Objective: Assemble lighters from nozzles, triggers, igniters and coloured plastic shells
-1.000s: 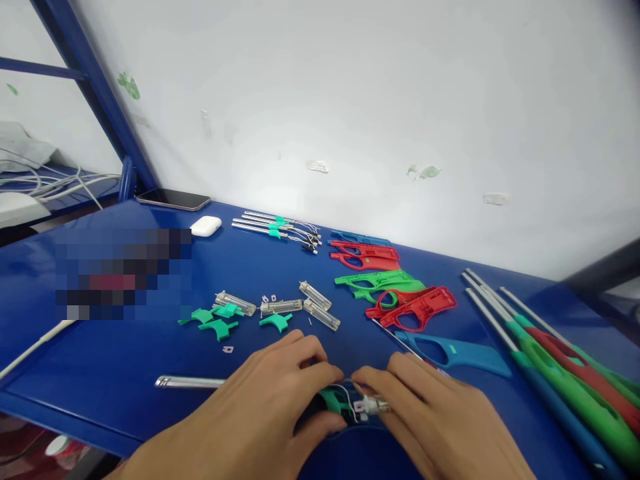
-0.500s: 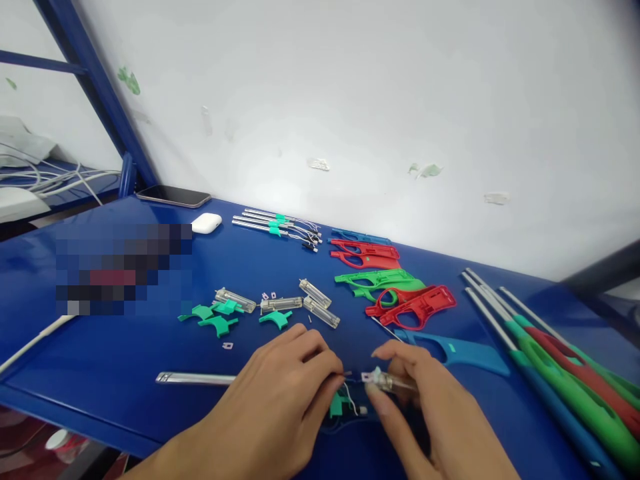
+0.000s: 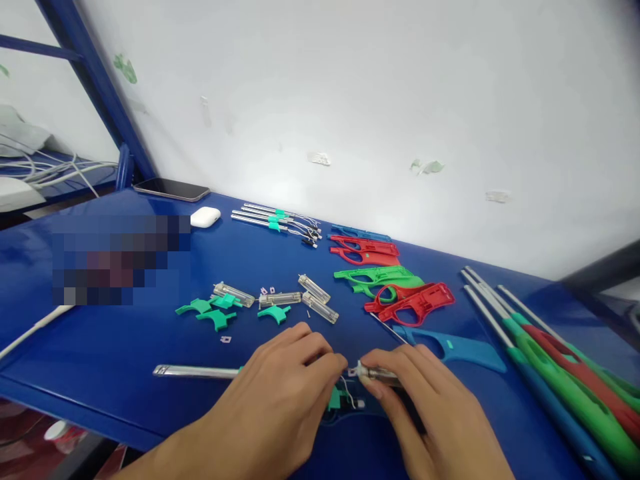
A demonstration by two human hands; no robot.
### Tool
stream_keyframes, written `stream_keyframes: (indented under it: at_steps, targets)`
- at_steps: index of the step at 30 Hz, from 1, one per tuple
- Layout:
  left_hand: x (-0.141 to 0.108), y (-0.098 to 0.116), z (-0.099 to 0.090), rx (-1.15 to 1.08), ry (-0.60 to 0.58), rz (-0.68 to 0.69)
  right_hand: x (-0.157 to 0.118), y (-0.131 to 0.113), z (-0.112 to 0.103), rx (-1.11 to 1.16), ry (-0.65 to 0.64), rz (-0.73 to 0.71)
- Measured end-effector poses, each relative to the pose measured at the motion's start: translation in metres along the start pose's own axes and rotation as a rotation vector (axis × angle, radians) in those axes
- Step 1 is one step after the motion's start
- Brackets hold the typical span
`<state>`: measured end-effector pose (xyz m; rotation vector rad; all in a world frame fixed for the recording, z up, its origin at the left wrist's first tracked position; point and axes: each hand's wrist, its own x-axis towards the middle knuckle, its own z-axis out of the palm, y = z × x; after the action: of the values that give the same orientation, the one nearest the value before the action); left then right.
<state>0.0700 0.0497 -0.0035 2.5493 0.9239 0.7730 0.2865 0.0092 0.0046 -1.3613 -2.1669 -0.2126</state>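
Observation:
My right hand point(image 3: 430, 400) pinches a clear lighter fuel tank point(image 3: 383, 375) between thumb and fingers, its valve end pointing left. A small pale pink clip point(image 3: 353, 372) sits at that end, close to my left fingertips. My left hand point(image 3: 285, 393) is closed in a pinch; what lies in its fingers is hidden. Beneath the hands is a blue lighter shell point(image 3: 333, 419), mostly covered, with a green trigger point(image 3: 335, 399) and a white wire point(image 3: 349, 393) in it. A metal lighter tube point(image 3: 195, 373) runs out to the left under my left hand.
Several fuel tanks point(image 3: 280, 300), green triggers point(image 3: 216, 319) and a loose clip point(image 3: 226, 340) lie beyond my hands. Wired tubes point(image 3: 255, 220) and coloured shells point(image 3: 425, 303) are farther back. Finished-looking lighters point(image 3: 550, 373) lie right; a phone point(image 3: 173, 189) and white case point(image 3: 205, 217) left.
My right hand has moved slightly left with the fuel tank, bringing its clip end nearer my left fingertips. The view has shifted slightly.

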Motion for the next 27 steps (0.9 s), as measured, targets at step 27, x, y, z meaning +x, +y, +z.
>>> stream_keyframes:
  at_steps: [27]
  targets:
    - [-0.0022,0.003,0.0024,-0.006,0.015,0.023,-0.0049,-0.0006,-0.0016,-0.032,-0.033,-0.041]
